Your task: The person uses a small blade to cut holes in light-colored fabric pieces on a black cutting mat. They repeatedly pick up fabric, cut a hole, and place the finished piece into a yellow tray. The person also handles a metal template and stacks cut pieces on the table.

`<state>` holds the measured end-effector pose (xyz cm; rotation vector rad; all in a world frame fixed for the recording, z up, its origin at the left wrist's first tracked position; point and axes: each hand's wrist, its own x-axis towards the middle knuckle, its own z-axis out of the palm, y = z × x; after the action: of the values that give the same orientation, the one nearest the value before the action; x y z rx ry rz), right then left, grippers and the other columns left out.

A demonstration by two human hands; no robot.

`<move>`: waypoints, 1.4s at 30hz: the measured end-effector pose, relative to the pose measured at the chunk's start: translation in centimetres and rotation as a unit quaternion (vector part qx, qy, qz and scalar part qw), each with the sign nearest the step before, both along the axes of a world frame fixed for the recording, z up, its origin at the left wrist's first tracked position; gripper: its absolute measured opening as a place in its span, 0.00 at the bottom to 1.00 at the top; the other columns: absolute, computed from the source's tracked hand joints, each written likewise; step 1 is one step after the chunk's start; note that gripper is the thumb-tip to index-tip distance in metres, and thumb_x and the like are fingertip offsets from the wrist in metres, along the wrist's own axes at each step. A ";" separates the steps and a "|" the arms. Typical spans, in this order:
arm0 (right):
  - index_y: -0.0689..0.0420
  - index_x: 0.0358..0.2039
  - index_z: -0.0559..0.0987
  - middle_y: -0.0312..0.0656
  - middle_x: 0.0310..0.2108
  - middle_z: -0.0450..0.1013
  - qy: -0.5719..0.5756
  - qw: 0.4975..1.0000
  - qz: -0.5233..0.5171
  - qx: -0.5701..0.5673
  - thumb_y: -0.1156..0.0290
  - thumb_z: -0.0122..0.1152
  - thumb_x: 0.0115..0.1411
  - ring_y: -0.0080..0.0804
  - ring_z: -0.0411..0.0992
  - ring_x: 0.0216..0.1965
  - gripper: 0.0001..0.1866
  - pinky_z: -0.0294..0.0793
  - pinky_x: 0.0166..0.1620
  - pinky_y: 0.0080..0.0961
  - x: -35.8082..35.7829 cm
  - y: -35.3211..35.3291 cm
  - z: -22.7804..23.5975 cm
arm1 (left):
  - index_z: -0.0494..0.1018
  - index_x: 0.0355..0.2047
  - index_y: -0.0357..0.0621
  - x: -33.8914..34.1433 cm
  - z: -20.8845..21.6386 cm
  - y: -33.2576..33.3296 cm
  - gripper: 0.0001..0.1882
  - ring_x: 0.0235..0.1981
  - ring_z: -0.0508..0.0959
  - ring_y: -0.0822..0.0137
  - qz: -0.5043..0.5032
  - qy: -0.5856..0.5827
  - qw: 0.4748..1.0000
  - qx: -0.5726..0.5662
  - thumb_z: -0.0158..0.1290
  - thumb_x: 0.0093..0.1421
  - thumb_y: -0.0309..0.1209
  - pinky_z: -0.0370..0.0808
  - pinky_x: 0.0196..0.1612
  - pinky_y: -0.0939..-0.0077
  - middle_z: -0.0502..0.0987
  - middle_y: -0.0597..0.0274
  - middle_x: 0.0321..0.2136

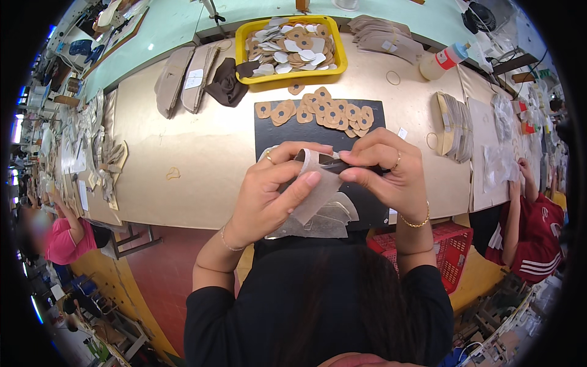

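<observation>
My left hand (272, 192) grips a curled, grey-beige piece of thin material (315, 196), fingers behind it and thumb in front. My right hand (386, 166) is closed around a slim dark tool (374, 168), whose tip meets the upper edge of the piece; its exact kind is partly hidden by my fingers. Both hands are held over a black mat (367, 211). Beneath the held piece, several similar flat pieces (333, 217) lie stacked at the mat's near edge. Farther up the mat spreads a group of small tan patches with dark centres (333, 113).
Behind the mat stands a yellow tray (293, 79) of tan and white patches. Bundled panels (194, 79) and a dark cloth (227, 85) lie left of it. A glue-like bottle (441, 62) and banded bundle (454, 125) are at right. A red crate (452, 257) sits below; co-workers flank both sides.
</observation>
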<state>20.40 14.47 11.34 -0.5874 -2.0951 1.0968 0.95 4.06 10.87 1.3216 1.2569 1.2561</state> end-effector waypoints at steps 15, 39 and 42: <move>0.60 0.35 0.82 0.39 0.31 0.76 0.077 0.990 -0.114 -0.014 0.73 0.76 0.48 0.24 0.71 0.28 0.14 0.68 0.29 0.18 0.4 -0.4 -1.2 | 0.79 0.40 0.34 0.6 -0.8 0.2 0.11 0.46 0.79 0.58 0.088 0.198 0.961 0.173 0.60 0.55 0.19 0.77 0.47 0.70 0.76 0.52 0.51; 0.61 0.34 0.82 0.42 0.30 0.76 0.051 0.990 -0.101 0.082 0.75 0.76 0.47 0.27 0.73 0.26 0.14 0.70 0.27 0.20 -0.3 -1.7 -0.8 | 0.76 0.37 0.28 0.7 -1.5 0.3 0.16 0.47 0.80 0.53 0.111 0.311 0.886 0.326 0.62 0.45 0.12 0.80 0.48 0.67 0.74 0.46 0.51; 0.61 0.33 0.82 0.42 0.29 0.76 0.052 0.990 -0.090 0.095 0.75 0.76 0.47 0.28 0.74 0.27 0.14 0.71 0.27 0.20 -0.2 -1.4 -0.6 | 0.76 0.36 0.28 0.7 -1.4 0.2 0.16 0.47 0.80 0.52 0.112 0.312 0.887 0.320 0.62 0.44 0.11 0.80 0.49 0.66 0.74 0.45 0.51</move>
<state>20.15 13.08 10.77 -0.5988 -1.9858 0.8001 1.62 4.28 9.51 2.2415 1.5212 1.5498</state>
